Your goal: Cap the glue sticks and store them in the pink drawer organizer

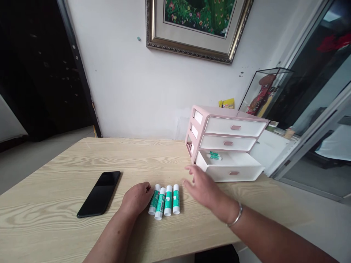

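Note:
Several glue sticks [168, 200] with green labels and white caps lie side by side on the wooden table. My left hand [138, 197] rests at their left end, fingers curled in, close against the leftmost stick; I cannot tell if it touches. To the right of the row, my right hand [202, 187] hovers with thumb and fingers apart and nothing between them. Just beyond it stands a pink and white drawer unit [230, 128]. Its bottom drawer [233, 173] is pulled out, and a couple of glue sticks [214, 156] lie inside at the left.
A black phone [99, 193] lies on the table [131, 153] left of my left hand. Behind the drawer unit are a yellow packet [226, 103] and a glass display case [263, 91]. A framed picture [192, 49] hangs on the wall. The table's front edge runs below my hands.

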A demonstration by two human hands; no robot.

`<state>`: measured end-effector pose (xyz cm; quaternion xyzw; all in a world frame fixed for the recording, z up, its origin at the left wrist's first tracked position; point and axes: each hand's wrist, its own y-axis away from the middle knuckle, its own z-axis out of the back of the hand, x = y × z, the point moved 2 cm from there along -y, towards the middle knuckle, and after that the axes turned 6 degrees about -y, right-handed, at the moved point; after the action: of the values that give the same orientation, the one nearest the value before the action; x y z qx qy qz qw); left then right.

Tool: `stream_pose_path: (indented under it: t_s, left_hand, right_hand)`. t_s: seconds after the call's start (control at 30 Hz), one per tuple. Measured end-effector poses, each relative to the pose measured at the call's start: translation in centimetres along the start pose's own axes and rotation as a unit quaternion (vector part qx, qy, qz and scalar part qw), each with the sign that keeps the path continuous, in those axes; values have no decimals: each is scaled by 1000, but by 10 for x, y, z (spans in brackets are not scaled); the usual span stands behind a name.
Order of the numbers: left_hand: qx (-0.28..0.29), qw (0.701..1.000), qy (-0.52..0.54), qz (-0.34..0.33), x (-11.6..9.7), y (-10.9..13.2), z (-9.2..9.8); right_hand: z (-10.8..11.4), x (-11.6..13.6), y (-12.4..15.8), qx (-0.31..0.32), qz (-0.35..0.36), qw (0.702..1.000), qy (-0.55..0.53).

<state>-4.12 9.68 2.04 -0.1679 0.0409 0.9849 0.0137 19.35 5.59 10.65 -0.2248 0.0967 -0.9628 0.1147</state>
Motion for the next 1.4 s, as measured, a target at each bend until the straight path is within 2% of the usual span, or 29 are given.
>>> stream_pose_path:
  t_s: [0.13,0.37,0.5,0.73,0.9,0.97,1.03,1.13,1.23,1.3,1.4]
  left_hand:
    - [-1,1000,-7,0,-1,1,1]
    - [8,1000,-5,-4,-1,2,4]
    - [9,1000,4,-10,3,-2,-1]
    - [11,1000,8,-12,3,-3,-3]
    - [16,1000,4,-10,4,-2,-2]
    - [18,1000,5,-11,4,-2,-2]
    - [18,1000,8,-11,3,-3,-1]
    - [21,1000,10,-8,2,-2,0]
    - [24,1000,8,-4,0,-2,1]
    - [23,1000,6,-5,1,-1,1]
    - [16,1000,3,-8,3,-2,-1]
  right_hand:
    - [-39,22,23,66,38,997,-14]
    - [-73,6,14,77,60,995,19]
    - [-77,-6,16,88,66,993,42]
    - [-70,-17,14,106,47,987,108]
    - [-65,-29,11,122,76,981,127]
    - [-57,-36,6,110,92,983,115]
    - [-40,-44,-4,71,116,985,110]
    - [1,-59,-23,-10,141,982,122]
    - [46,-81,-42,-61,124,979,149]
    - [70,-98,-51,-70,94,979,166]
    - [89,-123,-61,-20,31,986,165]
